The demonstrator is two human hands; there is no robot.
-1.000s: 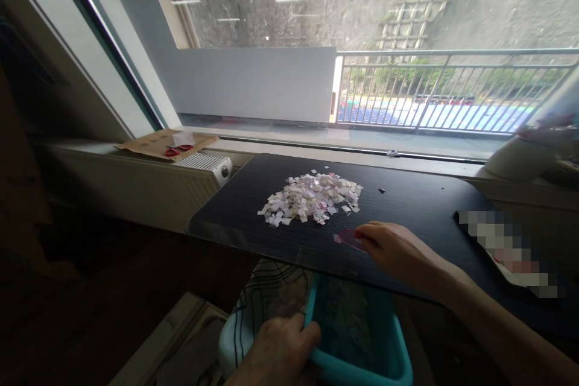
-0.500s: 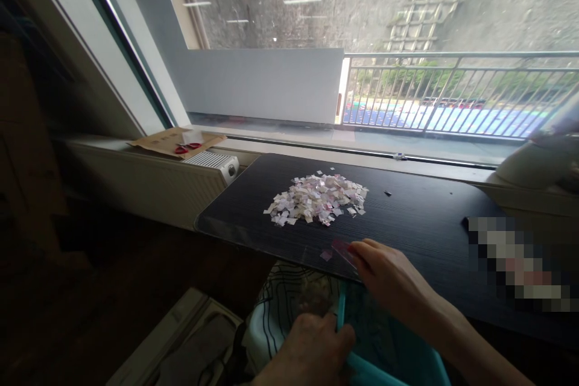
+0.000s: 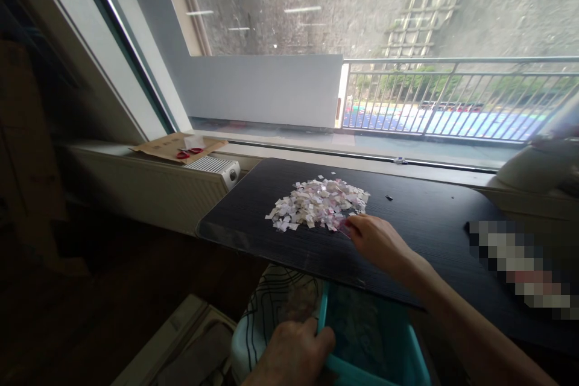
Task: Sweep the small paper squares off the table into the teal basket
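A loose pile of small paper pieces [image 3: 312, 202], mostly white with some pinkish ones, lies on the dark table [image 3: 253, 235]. My right hand [image 3: 375, 240] is closed on a thin, see-through pinkish plastic piece [image 3: 344, 227] at the pile's near right edge. Below the table's front edge, my left hand [image 3: 294, 347] grips the near-left rim of a teal bin [image 3: 418, 353]. Pale scraps show dimly inside the bin.
Red-handled scissors [image 3: 190, 152] rest on a brown envelope [image 3: 158, 148] above the radiator [image 3: 149, 184]. A small dark object [image 3: 389, 198] lies right of the pile. A stool with a striped cover [image 3: 262, 307] stands left of the bin. The window sill runs behind the table.
My right hand has moved away from the table's front edge to the pile with the plastic piece. The pinkish square near the edge is gone from there. My left hand and the bin have shifted slightly left.
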